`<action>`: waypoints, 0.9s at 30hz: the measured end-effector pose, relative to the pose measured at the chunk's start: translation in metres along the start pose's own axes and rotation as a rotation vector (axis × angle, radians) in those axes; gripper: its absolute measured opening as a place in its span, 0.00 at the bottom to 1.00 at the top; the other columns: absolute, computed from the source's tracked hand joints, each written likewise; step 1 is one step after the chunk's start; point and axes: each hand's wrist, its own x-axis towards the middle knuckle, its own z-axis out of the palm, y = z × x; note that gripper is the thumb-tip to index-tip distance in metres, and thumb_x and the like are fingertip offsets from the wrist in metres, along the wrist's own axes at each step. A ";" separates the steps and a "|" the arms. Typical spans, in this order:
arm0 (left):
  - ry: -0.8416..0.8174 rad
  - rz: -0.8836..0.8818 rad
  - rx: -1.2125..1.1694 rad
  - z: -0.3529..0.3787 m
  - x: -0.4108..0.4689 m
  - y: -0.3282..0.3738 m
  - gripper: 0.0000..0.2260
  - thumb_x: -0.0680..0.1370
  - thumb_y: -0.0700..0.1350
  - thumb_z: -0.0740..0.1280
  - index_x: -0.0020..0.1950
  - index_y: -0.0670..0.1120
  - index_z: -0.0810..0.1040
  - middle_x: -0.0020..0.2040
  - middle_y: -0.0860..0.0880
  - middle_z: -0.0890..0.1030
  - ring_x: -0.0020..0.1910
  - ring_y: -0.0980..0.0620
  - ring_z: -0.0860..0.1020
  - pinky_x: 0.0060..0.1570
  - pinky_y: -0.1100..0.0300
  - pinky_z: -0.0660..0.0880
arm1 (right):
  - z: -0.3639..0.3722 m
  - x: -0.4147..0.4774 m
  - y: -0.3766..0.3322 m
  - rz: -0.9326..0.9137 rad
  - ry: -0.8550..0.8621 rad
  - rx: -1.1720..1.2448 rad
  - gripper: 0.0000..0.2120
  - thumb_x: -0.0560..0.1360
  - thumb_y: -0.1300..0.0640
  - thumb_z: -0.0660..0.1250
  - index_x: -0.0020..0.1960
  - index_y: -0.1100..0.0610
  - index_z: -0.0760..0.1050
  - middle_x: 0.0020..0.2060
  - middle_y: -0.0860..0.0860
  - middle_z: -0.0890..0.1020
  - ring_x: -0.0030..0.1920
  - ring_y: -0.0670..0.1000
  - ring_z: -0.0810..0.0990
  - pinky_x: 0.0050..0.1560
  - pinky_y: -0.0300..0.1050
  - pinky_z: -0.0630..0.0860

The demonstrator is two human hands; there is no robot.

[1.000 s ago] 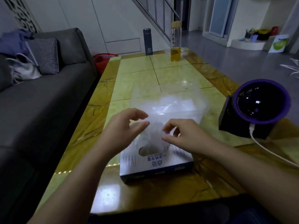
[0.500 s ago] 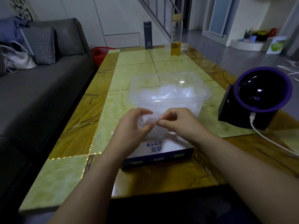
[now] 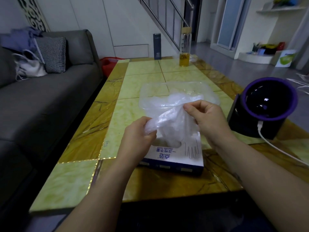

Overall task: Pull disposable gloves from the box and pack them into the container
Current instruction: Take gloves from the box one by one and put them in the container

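View from the head camera. A thin, clear disposable glove (image 3: pixel 168 118) was stretched between the two hands, which were apart, above the far half of the glove box (image 3: pixel 177 156). The left hand (image 3: pixel 138 133) had its fingers curled round a bunched end of the film, low and to the left. The right hand (image 3: pixel 209 118) was higher and to the right, pinching the other edge between thumb and forefinger with the remaining fingers curled in. The lower part of the glove hung down to the oval opening in the top of the box; whether it had come free of the opening cannot be told. The white and blue box lay flat on the yellow-green tiled table (image 3: pixel 142 76), close to its near edge. Just beyond it stood the clear plastic container (image 3: pixel 211 92), open at the top, with crumpled translucent film inside. A dark device with a purple rim (image 3: pixel 269 104) stood to the right of the box, with a white cable (image 3: pixel 277 149) plugged into its near side. At the far end of the table stood a dark flask (image 3: pixel 157 46) and a glass bottle (image 3: pixel 184 49) of amber liquid. A grey sofa (image 3: pixel 50 101) ran along the left, carrying a checked cushion (image 3: pixel 52 55) and a white bag (image 3: pixel 32 68).
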 end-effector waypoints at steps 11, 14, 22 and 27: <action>0.118 0.153 -0.129 0.002 -0.004 0.014 0.29 0.70 0.54 0.70 0.65 0.67 0.60 0.60 0.64 0.66 0.62 0.61 0.67 0.58 0.61 0.68 | -0.001 0.000 0.001 0.040 -0.031 -0.109 0.14 0.77 0.48 0.65 0.42 0.58 0.81 0.41 0.65 0.81 0.39 0.56 0.78 0.50 0.55 0.77; 0.154 0.188 -0.002 0.008 0.001 0.016 0.28 0.71 0.54 0.72 0.68 0.62 0.64 0.57 0.63 0.69 0.60 0.59 0.69 0.64 0.52 0.68 | 0.003 -0.004 -0.001 0.094 -0.154 -0.141 0.16 0.77 0.45 0.64 0.42 0.57 0.82 0.44 0.60 0.84 0.45 0.60 0.82 0.56 0.56 0.77; 0.146 0.252 0.165 0.015 0.014 0.019 0.03 0.76 0.46 0.68 0.44 0.54 0.78 0.41 0.60 0.75 0.40 0.62 0.70 0.66 0.42 0.60 | -0.017 -0.006 -0.009 0.036 -0.272 -0.168 0.11 0.68 0.45 0.70 0.43 0.52 0.82 0.40 0.49 0.85 0.42 0.45 0.81 0.47 0.40 0.78; 0.138 0.242 0.231 0.011 0.014 0.016 0.06 0.76 0.43 0.67 0.48 0.55 0.79 0.45 0.60 0.78 0.47 0.57 0.75 0.72 0.47 0.54 | -0.025 -0.005 -0.006 0.039 -0.268 -0.308 0.04 0.73 0.56 0.71 0.40 0.55 0.81 0.35 0.47 0.81 0.34 0.39 0.77 0.36 0.30 0.74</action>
